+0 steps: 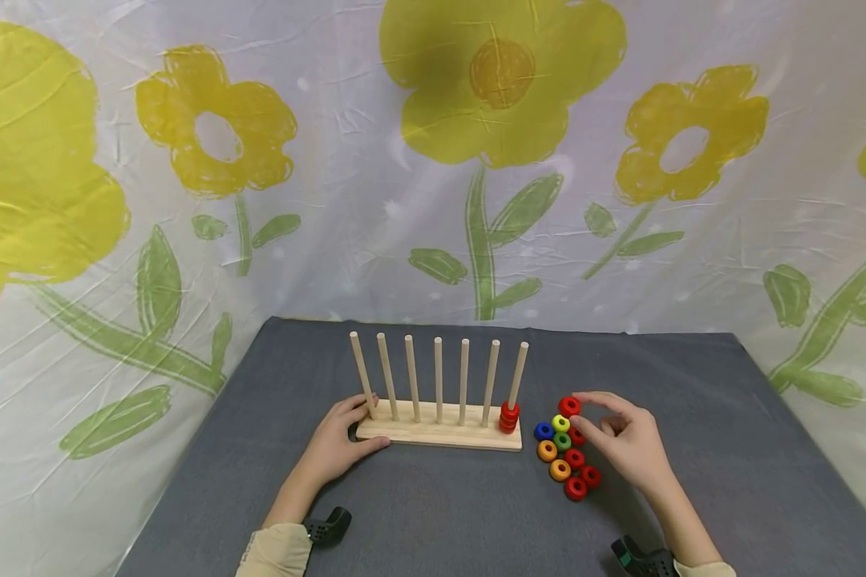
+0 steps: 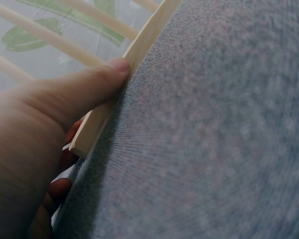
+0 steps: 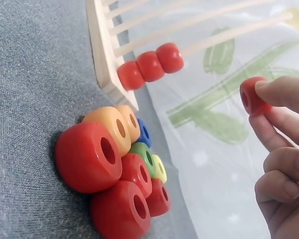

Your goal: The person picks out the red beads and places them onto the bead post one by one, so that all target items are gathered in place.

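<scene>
Rack (image 1: 440, 433) of wood is gripped at its left end by the left hand (image 1: 335, 445); the right hand (image 1: 624, 441) pinches a red bead (image 3: 256, 97), clear of the loose beads (image 3: 82, 157). We judge that an insecure fingertip hold could drop it, scattering several.

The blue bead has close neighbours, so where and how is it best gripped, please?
I'd pinch the blue bead by its rounded outer wall, coming from above and the head view's left: its hole faces up, and that side looks free, while the yellow bead, green bead and an orange bead crowd its right and near sides.
</scene>
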Demonstrator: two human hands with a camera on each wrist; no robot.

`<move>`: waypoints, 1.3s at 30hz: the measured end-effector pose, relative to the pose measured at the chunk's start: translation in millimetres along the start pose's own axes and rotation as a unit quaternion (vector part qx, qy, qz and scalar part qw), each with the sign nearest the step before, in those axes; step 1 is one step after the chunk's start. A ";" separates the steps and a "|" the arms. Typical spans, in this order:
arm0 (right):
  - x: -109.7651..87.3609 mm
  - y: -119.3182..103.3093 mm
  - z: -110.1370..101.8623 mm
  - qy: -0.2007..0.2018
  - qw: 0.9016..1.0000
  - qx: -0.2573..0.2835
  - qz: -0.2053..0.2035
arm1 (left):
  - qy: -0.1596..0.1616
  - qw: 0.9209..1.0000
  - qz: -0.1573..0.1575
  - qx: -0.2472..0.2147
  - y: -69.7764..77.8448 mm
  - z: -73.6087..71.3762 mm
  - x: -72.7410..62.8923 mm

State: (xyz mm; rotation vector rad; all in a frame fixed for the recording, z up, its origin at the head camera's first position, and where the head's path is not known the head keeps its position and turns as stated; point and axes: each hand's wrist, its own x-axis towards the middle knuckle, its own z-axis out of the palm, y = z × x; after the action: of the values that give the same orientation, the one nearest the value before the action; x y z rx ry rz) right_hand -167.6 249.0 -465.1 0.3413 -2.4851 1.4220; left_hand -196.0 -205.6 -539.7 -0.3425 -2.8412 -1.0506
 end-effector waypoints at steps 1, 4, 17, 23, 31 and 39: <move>0.3 -0.2 0.1 0.000 1.000 0.001 0.000 | 0.000 1.000 -0.001 0.000 0.0 -0.1 0.0; 1.1 -0.5 0.4 0.001 1.000 0.001 -0.001 | -0.003 1.000 -0.005 -0.002 0.1 -0.5 0.3; 5.9 -5.5 3.0 0.007 1.000 0.008 -0.024 | 0.007 1.000 0.005 0.002 -1.3 0.9 -0.6; 7.8 -7.2 4.8 0.009 1.000 0.012 -0.022 | 0.006 1.000 0.000 -0.001 -1.6 1.0 -0.1; 9.9 -9.1 6.7 0.009 0.999 0.015 -0.031 | -0.003 1.000 -0.002 -0.001 -0.9 -0.2 0.9; 12.8 -14.4 8.1 0.004 0.998 0.039 -0.039 | -0.009 1.000 -0.007 -0.005 -0.8 -0.1 1.5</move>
State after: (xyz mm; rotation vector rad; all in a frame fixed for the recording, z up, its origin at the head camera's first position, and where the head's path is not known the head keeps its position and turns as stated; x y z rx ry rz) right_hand -175.8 234.0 -453.1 0.4405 -2.3876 1.4881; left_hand -197.6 -206.0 -539.9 -0.3348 -2.8583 -1.0707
